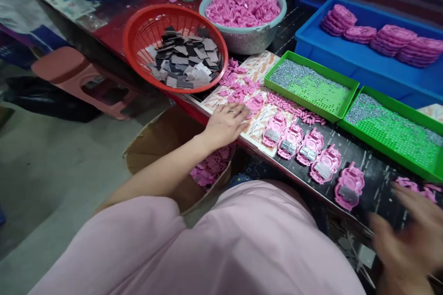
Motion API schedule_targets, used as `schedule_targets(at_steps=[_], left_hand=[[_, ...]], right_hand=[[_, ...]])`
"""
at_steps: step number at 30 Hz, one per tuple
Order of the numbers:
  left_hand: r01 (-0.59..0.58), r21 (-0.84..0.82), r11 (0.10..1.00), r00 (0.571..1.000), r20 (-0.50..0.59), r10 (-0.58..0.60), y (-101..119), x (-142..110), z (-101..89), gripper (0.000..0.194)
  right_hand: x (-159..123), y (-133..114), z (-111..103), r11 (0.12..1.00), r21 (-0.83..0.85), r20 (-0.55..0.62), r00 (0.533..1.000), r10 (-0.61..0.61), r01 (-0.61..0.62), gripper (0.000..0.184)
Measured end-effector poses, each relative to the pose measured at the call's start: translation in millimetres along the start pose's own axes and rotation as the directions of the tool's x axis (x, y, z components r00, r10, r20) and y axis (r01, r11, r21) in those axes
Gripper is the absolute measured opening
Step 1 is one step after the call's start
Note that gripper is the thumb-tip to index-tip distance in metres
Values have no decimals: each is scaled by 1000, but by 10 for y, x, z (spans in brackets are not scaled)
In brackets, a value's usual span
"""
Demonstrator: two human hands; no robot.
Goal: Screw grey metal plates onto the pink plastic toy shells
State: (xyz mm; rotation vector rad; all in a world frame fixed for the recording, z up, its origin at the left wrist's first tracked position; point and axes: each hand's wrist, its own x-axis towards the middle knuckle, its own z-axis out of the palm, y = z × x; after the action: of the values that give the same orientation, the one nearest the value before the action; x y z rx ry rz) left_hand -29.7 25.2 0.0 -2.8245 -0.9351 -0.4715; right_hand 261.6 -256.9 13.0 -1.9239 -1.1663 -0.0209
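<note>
My left hand [226,122] rests palm down at the table's front edge, with its fingers curled over small pink plastic parts [242,87] spread on printed paper; what it holds, if anything, is hidden. A row of pink toy shells [313,154] with grey plates inside lies on the black table surface to its right. My right hand [408,235] is blurred at the lower right, with its fingers spread just below more pink pieces [415,186].
A red basket [138,32] of grey squares and a grey bowl [249,39] of pink parts stand at the back. Two green trays [311,85] [394,131] hold tiny metal bits. A blue crate [363,62] holds stacked pink discs. A cardboard box [162,138] sits below the table.
</note>
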Motion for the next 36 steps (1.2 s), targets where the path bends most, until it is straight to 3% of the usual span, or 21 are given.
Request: schedule_targets(at_steps=[2, 5, 8, 11, 14, 17, 21, 24, 27, 31, 34, 36], left_hand=[[18, 28, 999, 1000, 16, -18, -18, -38, -16, 34], [12, 17, 1000, 1000, -3, -12, 7, -25, -19, 32], [7, -2, 1000, 999, -42, -7, -27, -19, 2, 34], [10, -15, 1000, 993, -116, -11, -67, -43, 37, 35], [-29, -48, 998, 973, -232, 18, 39, -38, 63, 36], [-202, -107, 974, 945, -284, 165, 289, 22, 58, 35], [-340, -189, 921, 909, -317, 270, 566, 144, 43, 30], [-339, -258, 905, 927, -259, 273, 665, 250, 95, 52], [-370, -290, 882, 929, -131, 346, 738, 315, 175, 69], [-398, -291, 870, 915, -57, 400, 724, 194, 165, 51], [-336, -267, 903, 941, -55, 334, 527, -109, 56, 42], [-274, -243, 931, 962, -55, 268, 317, -404, -40, 39]], right_hand=[[-84, 52, 71, 973, -178, 146, 982, -121, 147, 66], [-134, 112, 209, 871, -341, 333, 912, -240, 354, 57], [-153, 126, 246, 883, -300, 323, 909, -263, 362, 49], [-150, 70, 230, 936, -259, 215, 959, -185, 239, 51], [-75, -52, 316, 964, -206, 128, 981, -146, 171, 51], [63, -186, 513, 954, -170, 204, 956, -212, 248, 50], [211, -256, 719, 862, -330, 365, 894, -259, 385, 65], [248, -232, 775, 838, -367, 405, 880, -247, 403, 76], [236, -204, 801, 813, -381, 460, 853, -246, 440, 74], [190, -252, 853, 828, -282, 480, 819, -315, 484, 65], [162, -417, 1006, 827, -186, 510, 772, -380, 531, 57], [148, -611, 1204, 815, -112, 555, 716, -424, 569, 55]])
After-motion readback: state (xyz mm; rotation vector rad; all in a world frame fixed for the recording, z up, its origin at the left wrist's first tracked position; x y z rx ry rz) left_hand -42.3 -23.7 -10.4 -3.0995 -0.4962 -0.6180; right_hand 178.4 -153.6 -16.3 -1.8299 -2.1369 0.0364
